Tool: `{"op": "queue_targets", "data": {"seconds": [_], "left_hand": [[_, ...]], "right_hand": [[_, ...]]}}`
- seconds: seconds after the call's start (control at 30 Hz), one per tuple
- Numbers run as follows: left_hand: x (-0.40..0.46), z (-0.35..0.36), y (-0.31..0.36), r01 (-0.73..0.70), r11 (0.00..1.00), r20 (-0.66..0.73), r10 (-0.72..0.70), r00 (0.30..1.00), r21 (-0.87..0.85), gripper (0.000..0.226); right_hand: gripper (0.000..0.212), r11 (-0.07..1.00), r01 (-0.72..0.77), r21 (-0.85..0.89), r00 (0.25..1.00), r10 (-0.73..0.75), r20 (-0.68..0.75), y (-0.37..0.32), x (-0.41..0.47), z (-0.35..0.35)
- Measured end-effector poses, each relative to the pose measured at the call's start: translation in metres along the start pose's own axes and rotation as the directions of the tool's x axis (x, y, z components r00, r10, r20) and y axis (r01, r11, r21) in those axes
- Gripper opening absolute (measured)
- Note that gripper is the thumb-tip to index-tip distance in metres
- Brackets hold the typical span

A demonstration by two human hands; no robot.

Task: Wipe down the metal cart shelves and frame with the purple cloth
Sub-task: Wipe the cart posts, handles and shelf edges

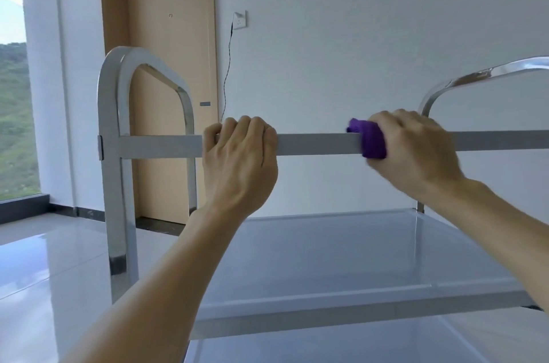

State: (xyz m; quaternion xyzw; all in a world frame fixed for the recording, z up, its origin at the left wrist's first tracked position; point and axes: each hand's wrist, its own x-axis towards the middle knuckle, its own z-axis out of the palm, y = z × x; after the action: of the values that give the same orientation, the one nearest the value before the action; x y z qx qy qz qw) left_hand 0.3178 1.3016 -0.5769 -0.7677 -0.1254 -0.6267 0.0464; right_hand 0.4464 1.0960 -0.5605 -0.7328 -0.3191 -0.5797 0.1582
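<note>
The metal cart stands right in front of me, its top shelf edge a flat horizontal rail (315,144) seen edge-on. My left hand (240,160) grips that rail, fingers curled over its top. Further right my right hand (413,148) holds the purple cloth (371,139) wrapped around the same rail. A bright arched frame end (116,154) rises at the left, and a second arch (475,77) at the right. Below lies a middle shelf (341,258), and a lower shelf (326,345) shows beneath it.
A wooden door (166,65) is behind the cart's left end. A wall socket (239,20) with a thin black cable hangs beside it. White wall fills the back. Glossy tiled floor (44,273) spreads to the left, with a window (12,110) at the far left.
</note>
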Motion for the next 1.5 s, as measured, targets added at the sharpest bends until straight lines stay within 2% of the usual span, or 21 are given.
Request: {"op": "queue_targets", "data": {"seconds": [0.13,0.2,0.33,0.5,0.57,0.67,0.73,0.9,0.97,1.03,1.1,1.17,1.27,1.37,1.5], "left_hand": [[0.0,-0.002,-0.011,0.012,0.999,-0.024,-0.011,1.0,0.04,0.028],[0.0,-0.005,-0.021,-0.007,0.998,-0.017,0.008,1.0,0.056,0.027],[0.001,-0.01,-0.044,-0.028,0.998,0.001,0.028,1.0,0.064,0.036],[0.002,-0.013,-0.061,-0.013,1.0,0.02,0.013,1.0,-0.001,0.038],[0.002,-0.012,-0.057,0.014,1.0,0.013,-0.014,1.0,-0.007,0.037],[0.002,-0.01,-0.04,0.126,0.992,-0.023,-0.126,0.992,-0.001,0.036],[0.004,-0.007,-0.019,0.167,0.986,-0.001,-0.167,0.986,-0.009,0.036],[0.002,0.024,0.084,-0.114,0.991,0.071,0.119,0.99,-0.076,0.034],[-0.001,0.036,0.112,-0.123,0.988,0.012,0.124,0.992,-0.098,0.032],[-0.002,0.044,0.112,-0.114,0.989,-0.074,0.107,0.992,-0.096,0.031],[-0.004,0.05,0.1,-0.169,0.985,-0.128,0.164,0.978,-0.032,0.031],[-0.003,0.053,0.095,-0.211,0.978,-0.098,0.21,0.973,0.001,0.031],[-0.001,0.057,0.097,-0.21,0.977,-0.065,0.208,0.976,-0.031,0.032],[0.0,0.062,0.094,-0.222,0.972,-0.082,0.216,0.973,-0.071,0.031],[0.0,0.064,0.109,-0.118,0.986,-0.06,0.112,0.992,-0.116,0.031]], "right_hand": [[0.031,0.991,0.136,0.002,0.99,-0.135,-0.036,-0.079,0.016,0.01],[0.034,0.984,0.181,0.002,0.983,-0.181,-0.032,-0.094,0.02,0.012],[0.038,0.969,0.247,-0.028,0.969,-0.247,-0.019,-0.06,0.013,0.006],[0.033,0.99,0.125,-0.065,0.988,-0.13,-0.081,0.027,-0.007,-0.006],[0.03,0.995,0.083,-0.049,0.992,-0.087,-0.086,0.045,-0.012,-0.008],[0.023,0.998,0.062,-0.004,0.994,-0.062,-0.093,0.042,-0.011,-0.004],[0.021,0.998,0.062,0.0,0.994,-0.062,-0.095,0.038,-0.011,-0.003],[0.019,0.997,0.079,-0.013,0.988,-0.08,-0.131,0.025,-0.01,-0.005],[0.018,0.996,0.08,-0.027,0.986,-0.083,-0.141,0.018,-0.009,-0.004],[0.019,0.994,0.102,-0.037,0.985,-0.106,-0.136,0.017,-0.006,-0.003],[0.026,0.985,0.166,-0.047,0.98,-0.171,-0.103,0.027,-0.006,-0.002],[0.029,0.98,0.192,-0.058,0.977,-0.197,-0.086,0.049,-0.01,-0.004],[0.028,0.992,0.116,-0.054,0.987,-0.121,-0.103,0.101,-0.023,-0.011],[0.037,0.997,0.028,-0.072,0.999,-0.031,-0.045,0.143,-0.035,-0.021],[0.039,0.991,-0.12,-0.064,0.993,0.119,-0.018,0.142,-0.036,-0.02]]}}
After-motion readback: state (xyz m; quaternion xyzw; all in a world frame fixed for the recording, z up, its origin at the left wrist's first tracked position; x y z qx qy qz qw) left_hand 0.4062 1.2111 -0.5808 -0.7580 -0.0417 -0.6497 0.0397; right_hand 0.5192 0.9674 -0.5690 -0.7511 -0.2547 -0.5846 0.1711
